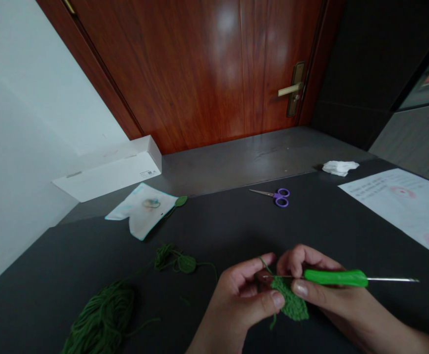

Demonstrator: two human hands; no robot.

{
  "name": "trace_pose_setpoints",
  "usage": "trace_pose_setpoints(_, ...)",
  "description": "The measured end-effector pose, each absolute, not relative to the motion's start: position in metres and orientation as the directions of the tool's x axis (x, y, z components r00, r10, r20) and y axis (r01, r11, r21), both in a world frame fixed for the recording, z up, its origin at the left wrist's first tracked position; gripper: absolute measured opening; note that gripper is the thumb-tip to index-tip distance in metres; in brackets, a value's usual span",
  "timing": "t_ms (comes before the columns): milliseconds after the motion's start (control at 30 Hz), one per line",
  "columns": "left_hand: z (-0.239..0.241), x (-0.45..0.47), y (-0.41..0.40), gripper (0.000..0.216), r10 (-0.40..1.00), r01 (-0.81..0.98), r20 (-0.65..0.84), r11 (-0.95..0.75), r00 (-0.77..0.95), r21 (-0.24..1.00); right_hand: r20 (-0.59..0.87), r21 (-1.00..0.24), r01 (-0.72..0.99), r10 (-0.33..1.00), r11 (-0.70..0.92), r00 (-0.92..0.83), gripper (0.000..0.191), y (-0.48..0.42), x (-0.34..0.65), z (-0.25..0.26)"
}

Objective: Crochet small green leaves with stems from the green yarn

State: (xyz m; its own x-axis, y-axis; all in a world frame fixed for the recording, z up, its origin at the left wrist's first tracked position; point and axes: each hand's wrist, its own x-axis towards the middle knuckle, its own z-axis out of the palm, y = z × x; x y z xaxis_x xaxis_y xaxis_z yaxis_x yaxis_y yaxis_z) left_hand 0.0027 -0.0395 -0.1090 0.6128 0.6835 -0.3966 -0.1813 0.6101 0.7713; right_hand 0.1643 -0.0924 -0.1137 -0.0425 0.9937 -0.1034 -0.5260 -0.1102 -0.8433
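Note:
Between thumb and fingers, my left hand [242,295] pinches a small green crocheted piece [291,301], with a strand of yarn running over its index finger. My right hand [321,280] is closed on a crochet hook [335,278] with a bright green handle and a metal shaft at each end. The hook's left tip lies at the top edge of the crocheted piece, close to my left fingers. A short yarn tail hangs below the piece. Left of my hands lies a large skein of dark green yarn [101,319].
A small green crocheted leaf [186,264] with loose yarn lies left of my hands. Purple-handled scissors [278,196] are further back. A plastic packet [148,209], a white box [114,169], a crumpled tissue [340,167] and a printed sheet [402,206] lie around the dark table [214,221].

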Motion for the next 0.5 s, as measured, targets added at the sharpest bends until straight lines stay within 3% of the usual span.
trace_pose_setpoints(167,-0.109,0.003,-0.04,0.052,0.7,-0.182,-0.396,0.597,0.594,0.781,0.005,-0.865,-0.502,0.999,-0.014,-0.038,0.017,-0.09,0.166,-0.127)
trace_pose_setpoints(333,-0.109,0.005,-0.04,0.047,0.758,-0.131,-0.369,0.507,0.538,0.852,0.151,-0.943,-0.29,0.987,0.161,0.056,0.017,-0.089,0.165,-0.133)
trace_pose_setpoints(400,-0.109,0.006,-0.04,0.047,0.787,-0.109,-0.35,0.462,0.508,0.88,0.143,-0.952,-0.265,0.988,0.155,0.061,0.018,-0.089,0.165,-0.131)
trace_pose_setpoints(500,-0.108,0.006,-0.04,0.047,0.804,-0.108,-0.345,0.447,0.484,0.888,0.023,-0.931,-0.365,1.0,0.022,0.003,0.017,-0.09,0.165,-0.126)
